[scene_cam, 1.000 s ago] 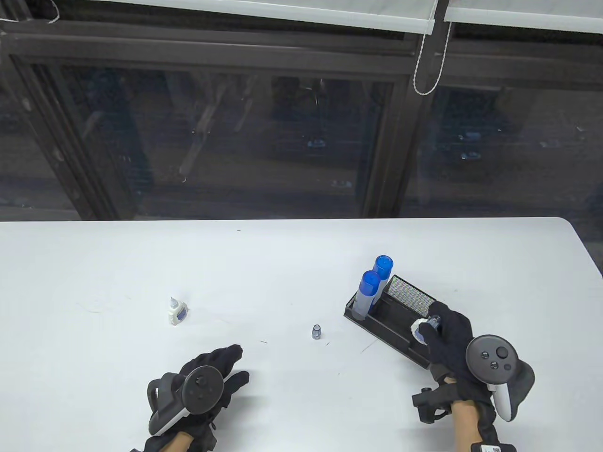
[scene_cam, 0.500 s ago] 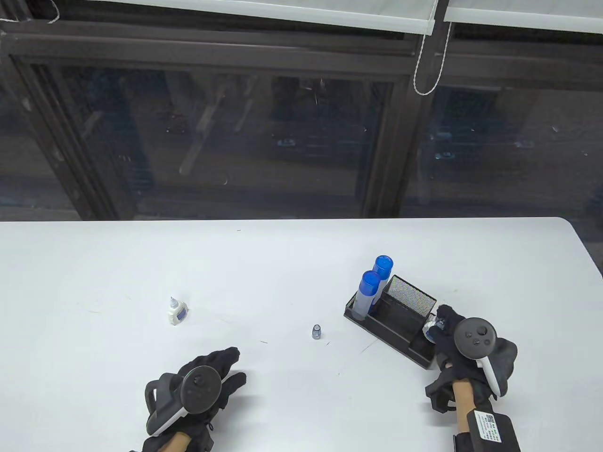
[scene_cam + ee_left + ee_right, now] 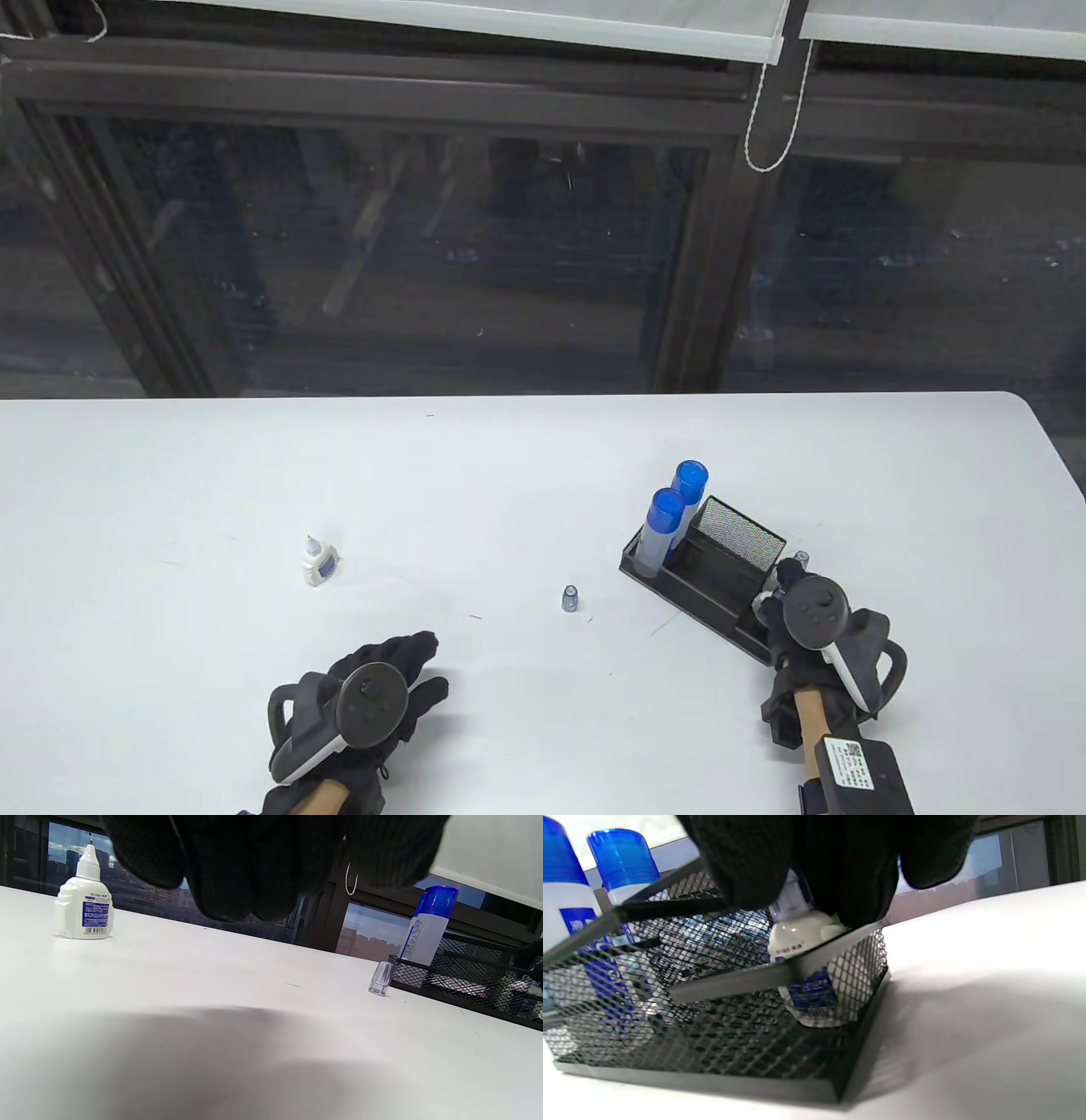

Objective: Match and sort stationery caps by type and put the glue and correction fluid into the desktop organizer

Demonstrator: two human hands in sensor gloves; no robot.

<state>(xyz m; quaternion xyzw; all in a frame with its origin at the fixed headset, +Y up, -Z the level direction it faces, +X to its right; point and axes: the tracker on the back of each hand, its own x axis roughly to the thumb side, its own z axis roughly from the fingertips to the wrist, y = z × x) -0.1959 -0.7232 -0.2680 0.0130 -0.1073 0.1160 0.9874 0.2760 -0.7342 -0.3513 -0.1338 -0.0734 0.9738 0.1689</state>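
Correction fluid bottle (image 3: 801, 933) was down inside the organizer (image 3: 679, 586), in the low front compartment at its right end, near the table's right front corner. A second earlier the right hand (image 3: 802, 620) carried it above that end; half a second earlier it was lower; now the bottle's base sat on or just above the mesh floor, can't tell which through the mesh in the right wrist view. Right hand's fingers (image 3: 857, 887) were curled around the bottle's neck and cap, grasping it, not released yet. The hand dropped and moved toward the person's side between frames, and the tracker now covered most of the bottle in the table view.

Left hand (image 3: 382, 679) barely moved, resting flat on the table (image 3: 509, 475) near the front edge, fingers relaxed, holding nothing.

The two glue sticks (image 3: 666, 526) with blue caps stood upright in the organizer's left end, unchanged. The second small white bottle (image 3: 317, 562), uncapped, stood out on the left half of the table, well apart from the organizer. The loose clear cap (image 3: 570, 598) stood between the left hand and the organizer, nearer the organizer, untouched.

Judgement: one bottle placement was nearly done, only letting go remained. Left over: the clear cap likely goes on the open bottle on the left, then that bottle goes into the organizer too.
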